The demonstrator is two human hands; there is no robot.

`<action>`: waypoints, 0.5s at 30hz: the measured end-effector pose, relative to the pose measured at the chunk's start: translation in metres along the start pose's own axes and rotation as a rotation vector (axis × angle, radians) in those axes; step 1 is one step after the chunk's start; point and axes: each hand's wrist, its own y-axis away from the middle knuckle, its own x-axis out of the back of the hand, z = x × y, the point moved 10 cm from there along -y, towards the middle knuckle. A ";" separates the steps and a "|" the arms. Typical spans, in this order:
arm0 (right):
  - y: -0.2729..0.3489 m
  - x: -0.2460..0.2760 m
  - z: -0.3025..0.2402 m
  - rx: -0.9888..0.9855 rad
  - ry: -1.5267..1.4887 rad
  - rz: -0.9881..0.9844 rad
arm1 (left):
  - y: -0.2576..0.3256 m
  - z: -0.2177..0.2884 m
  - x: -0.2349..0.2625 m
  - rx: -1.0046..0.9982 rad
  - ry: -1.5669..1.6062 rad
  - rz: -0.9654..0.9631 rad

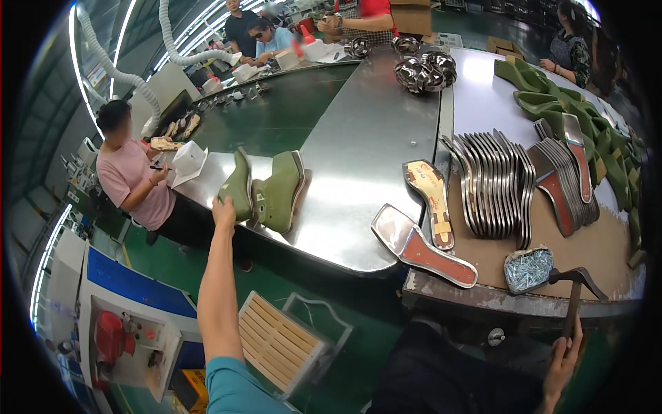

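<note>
Left hand (224,209) grips a green boot (238,185) on the far-left desk (358,152); right hand (564,359), near right, seemingly clasps a hammer (576,293).

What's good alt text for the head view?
Left hand grips a green boot on a steel table; a second boot lies beside it. Right hand holds a hammer near a tray of nails and stacked soles.

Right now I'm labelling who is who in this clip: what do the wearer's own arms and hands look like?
Both hands are bare, no gloves. The left hand ends a long bare forearm with a short teal sleeve at the shoulder. Only the right hand shows; its arm is lost against dark clothing.
</note>
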 end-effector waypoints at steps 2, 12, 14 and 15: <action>0.012 -0.007 -0.006 0.018 -0.029 -0.010 | 0.049 0.000 -0.011 0.261 0.518 -0.173; 0.083 -0.200 -0.137 0.349 -0.555 -0.620 | 0.219 0.024 -0.010 0.438 1.763 -0.387; 0.104 -0.228 -0.171 0.535 -0.579 -0.723 | 0.236 0.025 -0.026 0.575 1.758 -0.409; 0.112 -0.237 -0.188 0.641 -0.561 -0.741 | 0.250 0.027 -0.031 0.719 1.670 -0.250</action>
